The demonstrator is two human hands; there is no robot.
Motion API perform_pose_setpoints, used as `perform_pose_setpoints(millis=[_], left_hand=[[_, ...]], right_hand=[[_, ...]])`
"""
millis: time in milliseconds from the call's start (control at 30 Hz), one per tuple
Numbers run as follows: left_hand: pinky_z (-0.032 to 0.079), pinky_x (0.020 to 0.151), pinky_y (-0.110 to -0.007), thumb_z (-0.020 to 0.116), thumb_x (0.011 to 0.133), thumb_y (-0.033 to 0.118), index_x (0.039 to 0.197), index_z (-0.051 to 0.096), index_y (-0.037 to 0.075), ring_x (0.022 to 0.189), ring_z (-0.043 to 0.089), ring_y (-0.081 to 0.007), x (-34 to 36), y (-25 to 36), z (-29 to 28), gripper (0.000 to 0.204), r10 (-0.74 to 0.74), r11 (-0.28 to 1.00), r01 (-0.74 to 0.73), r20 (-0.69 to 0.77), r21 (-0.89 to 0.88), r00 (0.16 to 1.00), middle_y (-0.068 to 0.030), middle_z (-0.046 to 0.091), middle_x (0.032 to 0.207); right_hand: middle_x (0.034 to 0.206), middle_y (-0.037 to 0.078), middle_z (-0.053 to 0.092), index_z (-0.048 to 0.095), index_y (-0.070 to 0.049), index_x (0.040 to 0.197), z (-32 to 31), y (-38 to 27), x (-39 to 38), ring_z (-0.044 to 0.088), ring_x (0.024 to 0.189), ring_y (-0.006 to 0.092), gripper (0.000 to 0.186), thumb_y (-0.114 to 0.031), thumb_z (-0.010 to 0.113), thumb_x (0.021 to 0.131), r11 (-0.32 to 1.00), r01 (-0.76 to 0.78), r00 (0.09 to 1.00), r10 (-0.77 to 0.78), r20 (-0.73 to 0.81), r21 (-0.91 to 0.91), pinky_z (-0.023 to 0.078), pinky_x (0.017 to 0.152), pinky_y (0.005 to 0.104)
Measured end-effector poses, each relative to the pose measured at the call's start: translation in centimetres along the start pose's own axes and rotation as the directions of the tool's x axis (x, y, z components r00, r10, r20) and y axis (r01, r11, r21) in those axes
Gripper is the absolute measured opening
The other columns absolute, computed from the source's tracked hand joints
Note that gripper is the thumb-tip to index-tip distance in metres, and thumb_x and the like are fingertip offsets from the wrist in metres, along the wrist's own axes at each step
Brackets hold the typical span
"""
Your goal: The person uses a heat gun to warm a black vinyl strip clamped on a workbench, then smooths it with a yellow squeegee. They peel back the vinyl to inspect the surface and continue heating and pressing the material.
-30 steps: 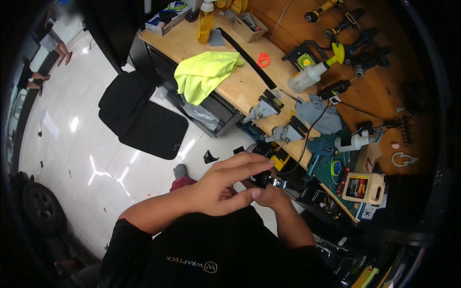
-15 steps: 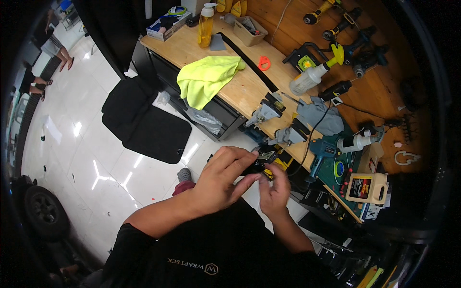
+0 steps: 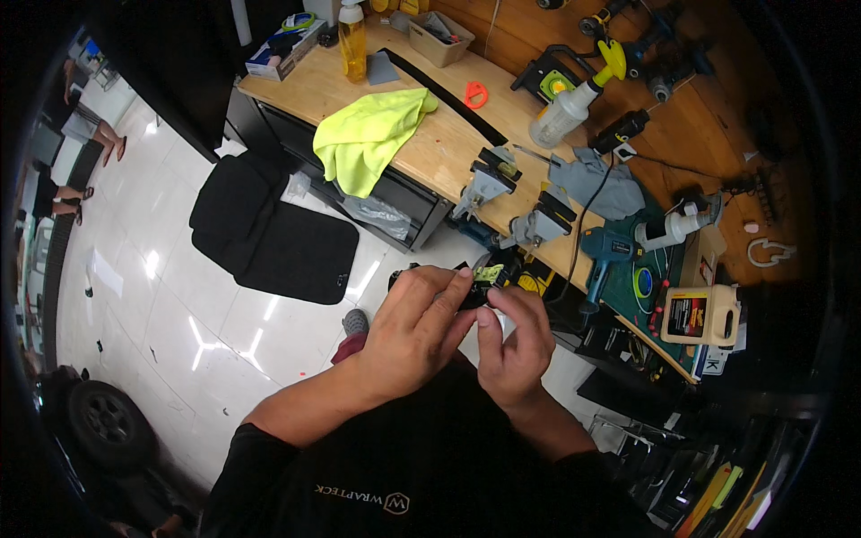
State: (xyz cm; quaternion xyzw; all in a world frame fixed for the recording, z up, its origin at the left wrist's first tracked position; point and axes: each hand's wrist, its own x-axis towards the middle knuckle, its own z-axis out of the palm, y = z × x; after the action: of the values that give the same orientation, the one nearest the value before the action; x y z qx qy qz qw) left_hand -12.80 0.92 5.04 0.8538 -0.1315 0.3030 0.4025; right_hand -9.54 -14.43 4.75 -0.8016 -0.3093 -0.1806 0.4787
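Fingers of the left hand are clamped on a small black thing with a bright yellow-green part on top. One fingertip is over it and the thumb is below. The right hand is at its other end, with a finger touching it and the thumb just under that. I cannot tell if the right thumb and finger pinch it too. The small black thing is up between both hands, off the table and out past its front edge. Two grey clamps sit along that front edge. A yellow-green cloth hangs over the same edge, farther left. Near the back edge are a tub of bits and a spray bottle with a yellow-green top. An orange ring lies in between, next to a long black strip. Toward the right end are a crumpled grey cloth, a blue-green power tool and a tan jug. Down on the shiny floor lie black mats, left of a foot.
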Motion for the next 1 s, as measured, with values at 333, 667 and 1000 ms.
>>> perform_pose_setpoints(millis=[333, 667, 1000], left_hand=[[0.05, 0.074, -0.037, 0.078, 0.068, 0.0, 0.118, 0.058, -0.006, 0.089, 0.06, -0.0304, -0.7, -0.4, 0.9, 0.054, -0.018, 1.0, 0.018, 0.052, 0.006, 0.999, -0.0165, 0.06, 0.1], [0.05, 0.078, -0.038, 0.077, 0.069, 0.001, 0.117, 0.058, -0.007, 0.091, 0.06, -0.0308, -1.0, -0.1, 1.9, 0.052, 0.019, 0.999, -0.023, 0.09, 0.038, 0.996, -0.0169, 0.059, 0.102], [0.051, 0.072, -0.038, 0.078, 0.066, -0.003, 0.117, 0.058, -0.007, 0.089, 0.06, -0.0311, -1.5, -0.5, 3.0, 0.055, 0.055, 0.996, -0.06, 0.072, 0.063, 0.996, -0.0175, 0.06, 0.1]], right_hand=[[0.108, 0.008, 0.055, 0.06, 0.002, 0.103, -0.9, 1.0, -0.8, 0.056, 0.09, 0.0094, 0.012, -0.005, 0.06, 0.093, 0.586, -0.546, 0.83, 0.478, 0.288, 0.599, 0.046, 0.067, 0.0182], [0.106, 0.005, 0.055, 0.055, 0.001, 0.1, 0.0, 2.1, -1.8, 0.053, 0.089, 0.007, 0.008, -0.002, 0.057, 0.093, 0.419, -0.514, 0.81, 0.525, 0.263, 0.749, 0.045, 0.076, 0.0227], [0.098, 0.004, 0.057, 0.054, 0.0, 0.1, 0.8, 2.1, -2.3, 0.052, 0.087, 0.0051, 0.009, -0.006, 0.056, 0.095, 0.41, -0.521, 0.771, 0.603, 0.207, 0.748, 0.043, 0.077, 0.0221]])
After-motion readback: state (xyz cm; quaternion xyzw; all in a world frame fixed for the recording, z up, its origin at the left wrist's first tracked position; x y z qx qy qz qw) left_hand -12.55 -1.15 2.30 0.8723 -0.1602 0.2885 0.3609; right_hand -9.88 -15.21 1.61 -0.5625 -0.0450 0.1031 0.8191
